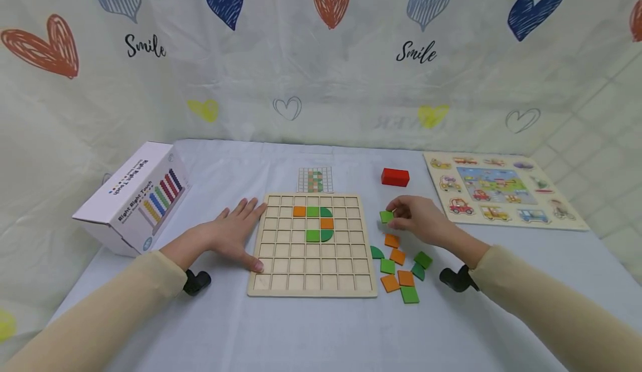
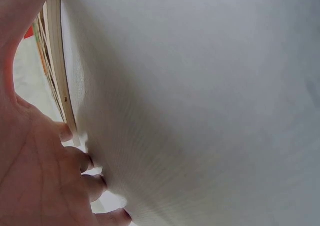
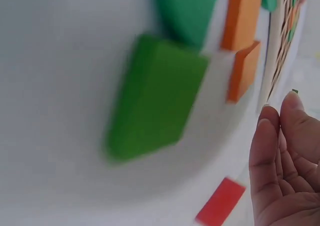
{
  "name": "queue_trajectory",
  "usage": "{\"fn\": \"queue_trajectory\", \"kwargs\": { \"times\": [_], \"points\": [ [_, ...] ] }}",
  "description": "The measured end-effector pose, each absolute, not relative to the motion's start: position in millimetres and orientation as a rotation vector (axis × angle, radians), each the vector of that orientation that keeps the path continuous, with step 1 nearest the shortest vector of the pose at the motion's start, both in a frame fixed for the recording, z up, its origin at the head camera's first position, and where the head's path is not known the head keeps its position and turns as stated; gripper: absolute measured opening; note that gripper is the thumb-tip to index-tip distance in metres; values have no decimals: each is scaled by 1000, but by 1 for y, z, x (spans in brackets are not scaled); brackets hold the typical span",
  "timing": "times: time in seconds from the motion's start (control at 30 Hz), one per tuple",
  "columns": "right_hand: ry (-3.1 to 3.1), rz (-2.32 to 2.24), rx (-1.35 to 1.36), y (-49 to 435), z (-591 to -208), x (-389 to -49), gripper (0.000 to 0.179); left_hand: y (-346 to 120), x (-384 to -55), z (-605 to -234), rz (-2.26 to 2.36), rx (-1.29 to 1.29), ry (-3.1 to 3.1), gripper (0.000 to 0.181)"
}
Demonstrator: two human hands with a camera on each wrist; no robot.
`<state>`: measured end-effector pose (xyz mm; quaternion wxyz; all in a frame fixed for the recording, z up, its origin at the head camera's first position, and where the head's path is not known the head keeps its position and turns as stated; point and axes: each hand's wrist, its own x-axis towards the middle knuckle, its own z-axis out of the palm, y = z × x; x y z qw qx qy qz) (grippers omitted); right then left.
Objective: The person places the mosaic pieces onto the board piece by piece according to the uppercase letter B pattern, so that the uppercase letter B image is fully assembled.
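A wooden grid board point(image 1: 286, 283) lies flat on the white cloth, with several orange, light green and dark green pieces set in its upper cells. My left hand point(image 1: 232, 235) rests at the board's left side, fingers spread straight, thumb on the lower left rim and index fingertip at the upper left edge. Right of the board, my right hand point(image 1: 418, 220) pinches a light green square tile point(image 1: 385, 216) between thumb and fingertips. In the right wrist view only a sliver of that tile shows past the fingertips. Loose tiles, among them an orange square point(image 1: 392, 241), lie below this hand.
Behind the board lies a small pattern card point(image 1: 315, 180). A red block point(image 1: 395, 177) sits beyond my right hand. At the back right is a wooden picture puzzle point(image 1: 501, 218); a white box point(image 1: 131, 199) stands at the left. A printed curtain hangs behind the table.
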<state>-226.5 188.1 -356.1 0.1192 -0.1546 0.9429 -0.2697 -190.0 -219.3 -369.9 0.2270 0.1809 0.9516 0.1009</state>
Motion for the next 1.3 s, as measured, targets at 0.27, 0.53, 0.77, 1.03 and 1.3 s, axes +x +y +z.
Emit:
{"fn": "queue_trajectory", "kwargs": {
  "times": [0.27, 0.53, 0.77, 1.03, 1.3],
  "points": [
    [2714, -810, -492, 132, -355, -232, 28, -221, -190, -370, 279, 485, 2620, 139],
    [2651, -824, -608, 81, -351, -236, 24, -222, -190, -371, 270, 488, 2617, 140],
    [2630, -778, -657, 49, -356, -234, 28, -222, -191, -372, 256, 492, 2620, 141],
    [2633, -738, -684, 28, -356, -234, 23, -223, -192, -372, 253, 491, 2621, 142],
    [2652, -687, -723, 17, -356, -230, 20, -221, -192, -371, 253, 490, 2616, 141]
  ]
}}
